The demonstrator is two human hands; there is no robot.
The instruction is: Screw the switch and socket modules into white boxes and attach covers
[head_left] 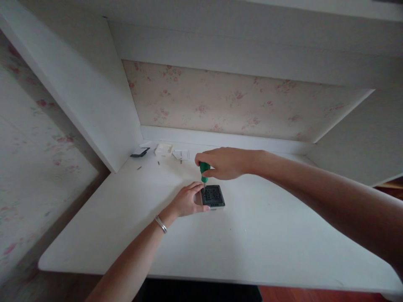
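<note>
Here, a black, square plastic panel [215, 194] lay flat on the smooth white table [270, 235]. The left hand [186, 202] had its grip closed around the panel's left side, thumb at the near edge, fingers by the far left corner. The right hand [227, 162] gripped a green-handled screwdriver [205, 167], almost upright over the panel's left part; the tip was too small to make out. A silver metal bangle [160, 225] circled the left wrist. Toward the table's far left corner lay three small, thin, dark pieces [139, 168], a white boxy part [164, 149], a flat white frame [181, 155] and a black-and-white plate [140, 152].
</note>
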